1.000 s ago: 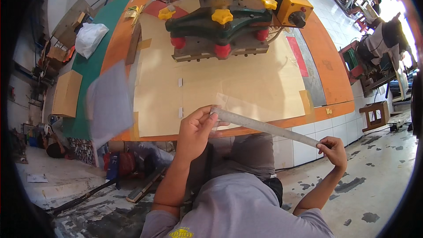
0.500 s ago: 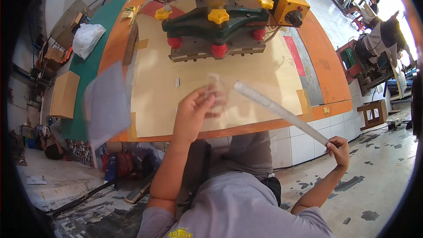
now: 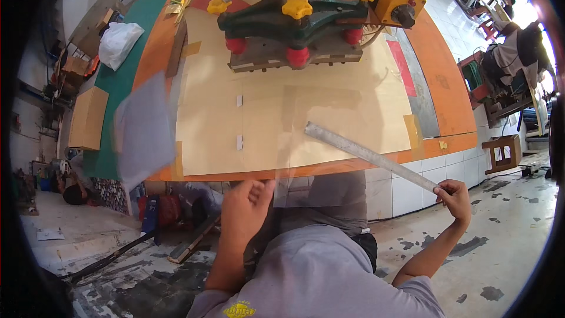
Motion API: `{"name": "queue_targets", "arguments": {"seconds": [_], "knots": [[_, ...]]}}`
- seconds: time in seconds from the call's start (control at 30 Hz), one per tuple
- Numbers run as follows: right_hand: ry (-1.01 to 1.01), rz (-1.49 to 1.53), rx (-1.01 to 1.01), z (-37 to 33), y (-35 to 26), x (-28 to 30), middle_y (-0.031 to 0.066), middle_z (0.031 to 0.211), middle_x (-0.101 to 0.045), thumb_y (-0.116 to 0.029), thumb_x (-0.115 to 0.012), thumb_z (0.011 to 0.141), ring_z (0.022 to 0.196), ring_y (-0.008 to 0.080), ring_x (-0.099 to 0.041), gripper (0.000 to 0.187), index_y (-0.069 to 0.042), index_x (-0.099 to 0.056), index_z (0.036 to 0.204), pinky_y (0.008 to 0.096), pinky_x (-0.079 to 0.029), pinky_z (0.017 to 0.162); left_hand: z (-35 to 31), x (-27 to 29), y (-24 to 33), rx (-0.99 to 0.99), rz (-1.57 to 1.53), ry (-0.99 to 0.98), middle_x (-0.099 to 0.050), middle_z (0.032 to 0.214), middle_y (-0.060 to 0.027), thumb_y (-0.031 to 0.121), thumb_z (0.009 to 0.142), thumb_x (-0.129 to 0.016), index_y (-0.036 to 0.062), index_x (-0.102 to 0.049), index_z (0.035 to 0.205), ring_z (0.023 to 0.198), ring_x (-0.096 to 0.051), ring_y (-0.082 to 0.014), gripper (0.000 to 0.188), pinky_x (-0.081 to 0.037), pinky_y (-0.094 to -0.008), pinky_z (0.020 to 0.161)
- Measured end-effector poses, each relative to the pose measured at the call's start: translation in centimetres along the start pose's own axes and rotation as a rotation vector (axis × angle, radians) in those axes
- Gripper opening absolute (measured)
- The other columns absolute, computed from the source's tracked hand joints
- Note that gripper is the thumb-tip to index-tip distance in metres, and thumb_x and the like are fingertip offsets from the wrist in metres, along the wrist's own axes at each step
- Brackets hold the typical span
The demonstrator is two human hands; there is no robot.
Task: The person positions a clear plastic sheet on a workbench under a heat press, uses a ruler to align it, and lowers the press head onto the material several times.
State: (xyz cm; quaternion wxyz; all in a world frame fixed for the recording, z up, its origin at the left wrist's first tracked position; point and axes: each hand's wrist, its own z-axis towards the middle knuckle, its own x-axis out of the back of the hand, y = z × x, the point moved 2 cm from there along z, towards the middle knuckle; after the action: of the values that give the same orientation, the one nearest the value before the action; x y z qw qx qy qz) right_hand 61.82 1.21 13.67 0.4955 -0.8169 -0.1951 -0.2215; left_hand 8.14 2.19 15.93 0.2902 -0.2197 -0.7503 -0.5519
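My left hand point(image 3: 247, 205) is closed just off the table's front edge, fingertips pinching the left edge of a clear plastic sheet point(image 3: 306, 191). The sheet is see-through; it reaches over the board and hangs past the front edge. In my right hand point(image 3: 453, 198), out to the right, is the end of a metal ruler point(image 3: 376, 158). The ruler slants up and left, its far end over the sheet. Two small white tabs point(image 3: 239, 142) lie one behind the other on the cream board point(image 3: 206, 118), left of the sheet.
A dark green press head point(image 3: 294, 29) with yellow knobs and red feet hangs over the board's back. A yellow control box point(image 3: 400, 1) is at its right. A pile of clear sheets point(image 3: 144, 129), a cardboard box point(image 3: 89, 119) and a white bag point(image 3: 119, 44) sit left.
My left hand has moved down toward me, from above the board to its front edge. The sheet now shows stretched over the board. The ruler's far end has shifted slightly left and down.
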Motion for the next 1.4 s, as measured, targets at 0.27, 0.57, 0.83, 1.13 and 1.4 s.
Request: {"name": "queue_targets", "arguments": {"seconds": [0.27,0.57,0.83,1.13,1.4], "knots": [[-0.141,0.110,0.061,-0.7,-0.1,1.4,0.0061,0.070,-0.071,-0.011,-0.084,0.085,0.059,0.0094,-0.066,0.016,0.002,-0.074,0.087,0.0220,-0.045,0.049,-0.8,-4.9,-5.5,0.049,-0.853,-0.402,-0.076,0.112,-0.0178,0.014,0.109,-0.055,-0.0035,-0.059,0.130,0.099,-0.077,-0.0258,0.027,-0.062,-0.0332,0.080],[-0.241,-0.067,-0.056,-1.6,-3.4,1.7,0.0061,0.072,-0.072,-0.009,-0.083,0.083,0.062,0.0103,-0.068,0.014,0.002,-0.075,0.085,0.0232,-0.048,0.052,-0.2,-5.6,-4.2,0.187,-1.106,-0.431,-0.068,0.131,-0.0205,0.008,0.108,-0.052,-0.0038,-0.055,0.142,0.112,-0.073,-0.0279,0.036,-0.063,-0.0375,0.092],[-0.230,-0.054,-0.047,-2.3,-3.5,1.7,0.0061,0.074,-0.073,-0.005,-0.083,0.082,0.064,0.0117,-0.070,0.013,0.004,-0.075,0.086,0.0236,-0.050,0.053,-1.0,-5.5,-3.6,0.106,-1.062,-0.505,-0.064,0.139,-0.0206,0.001,0.105,-0.051,-0.0026,-0.047,0.150,0.127,-0.064,-0.0238,0.046,-0.058,-0.0375,0.103],[-0.257,-0.106,-0.066,-1.4,-3.7,1.2,0.0049,0.072,-0.072,-0.008,-0.083,0.084,0.063,0.0092,-0.069,0.013,0.003,-0.076,0.087,0.0225,-0.048,0.051,-1.0,-5.7,-4.1,0.133,-1.105,-0.508,-0.065,0.138,-0.0210,0.001,0.106,-0.050,-0.0029,-0.048,0.149,0.123,-0.067,-0.0242,0.043,-0.058,-0.0371,0.104],[-0.283,-0.147,-0.097,-0.6,-4.6,0.9,0.0035,0.069,-0.071,-0.010,-0.083,0.085,0.061,0.0080,-0.067,0.014,0.002,-0.076,0.086,0.0222,-0.046,0.050,-1.1,-5.9,-4.3,0.150,-1.117,-0.498,-0.067,0.134,-0.0174,0.000,0.106,-0.052,-0.0038,-0.048,0.149,0.120,-0.068,-0.0238,0.044,-0.059,-0.0382,0.103]]}}
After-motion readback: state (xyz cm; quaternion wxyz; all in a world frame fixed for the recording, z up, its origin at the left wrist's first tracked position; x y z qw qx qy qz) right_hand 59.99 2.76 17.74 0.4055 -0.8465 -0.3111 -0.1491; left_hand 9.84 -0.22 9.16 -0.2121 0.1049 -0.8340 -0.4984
